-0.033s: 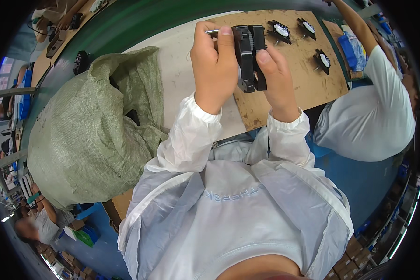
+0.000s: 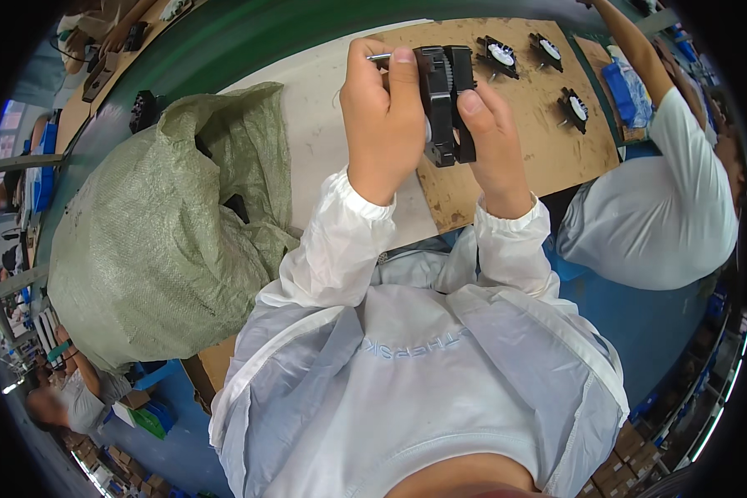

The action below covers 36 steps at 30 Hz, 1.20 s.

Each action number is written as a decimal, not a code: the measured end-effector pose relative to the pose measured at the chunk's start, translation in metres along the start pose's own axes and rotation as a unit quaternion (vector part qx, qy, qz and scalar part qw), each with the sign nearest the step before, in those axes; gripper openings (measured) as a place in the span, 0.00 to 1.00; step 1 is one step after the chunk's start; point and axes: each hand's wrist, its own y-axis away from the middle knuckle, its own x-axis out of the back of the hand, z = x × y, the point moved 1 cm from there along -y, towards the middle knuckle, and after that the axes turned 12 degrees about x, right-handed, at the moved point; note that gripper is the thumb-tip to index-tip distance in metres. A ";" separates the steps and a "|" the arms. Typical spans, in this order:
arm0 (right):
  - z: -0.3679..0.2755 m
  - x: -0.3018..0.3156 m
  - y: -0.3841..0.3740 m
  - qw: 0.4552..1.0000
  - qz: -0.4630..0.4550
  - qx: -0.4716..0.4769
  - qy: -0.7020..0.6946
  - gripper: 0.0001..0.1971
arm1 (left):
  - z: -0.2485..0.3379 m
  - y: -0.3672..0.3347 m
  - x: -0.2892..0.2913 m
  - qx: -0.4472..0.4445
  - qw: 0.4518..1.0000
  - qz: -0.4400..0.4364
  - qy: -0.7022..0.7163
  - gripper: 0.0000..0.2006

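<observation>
A black plastic gear housing (image 2: pixel 441 104) is held up over the board between my two hands, with a toothed ring showing along its middle. My left hand (image 2: pixel 383 116) grips its left side, thumb on top. A thin metal shaft (image 2: pixel 378 56) sticks out to the left between that thumb and the index finger. On the other side, my right hand (image 2: pixel 496 137) is closed on the housing with its thumb pressed against the black edge. The fingers behind the part are mostly hidden.
Several black units with white discs, one of them a nearby unit (image 2: pixel 574 109), lie on the brown board (image 2: pixel 548 158). A large green woven sack (image 2: pixel 158 241) stands at my left. To the right sits a co-worker in a white shirt (image 2: pixel 651 220), arm stretched forward. Beyond runs a green belt (image 2: pixel 282 50).
</observation>
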 end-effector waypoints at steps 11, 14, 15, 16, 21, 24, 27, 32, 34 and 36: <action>0.034 -0.017 -0.070 0.994 -0.024 -0.013 0.109 0.20 | -0.015 0.000 0.056 0.005 0.987 0.006 -0.161 0.12; 0.099 0.013 -0.161 0.965 -0.003 -0.046 0.258 0.29 | -0.024 0.020 0.098 -0.042 0.857 0.009 -0.514 0.18; 0.107 0.006 -0.176 0.968 -0.003 -0.045 0.247 0.29 | -0.023 0.034 0.121 -0.019 0.744 0.007 -0.668 0.16; 0.116 0.001 -0.190 0.966 -0.001 -0.052 0.252 0.29 | -0.022 0.046 0.143 0.008 0.701 0.018 -0.713 0.15; 0.115 -0.026 -0.244 0.952 -0.012 -0.080 0.296 0.32 | -0.046 0.082 0.194 0.110 0.611 0.116 -0.776 0.14; 0.142 0.031 -0.286 0.947 -0.025 -0.050 0.315 0.31 | -0.043 0.070 0.197 0.115 0.602 0.122 -0.781 0.14; 0.161 0.070 -0.280 0.927 -0.136 0.069 0.343 0.27 | -0.046 0.058 0.192 0.118 0.612 0.115 -0.773 0.13; 0.064 -0.076 -0.089 0.861 -0.367 0.111 0.334 0.25 | -0.007 0.050 0.157 0.044 0.634 0.175 -0.752 0.09; 0.063 -0.066 -0.051 0.877 -0.339 0.199 0.275 0.28 | 0.000 0.042 0.140 -0.021 0.689 0.154 -0.708 0.09; 0.052 -0.065 -0.025 0.892 -0.301 0.190 0.278 0.30 | 0.002 0.035 0.120 -0.124 0.768 0.135 -0.614 0.08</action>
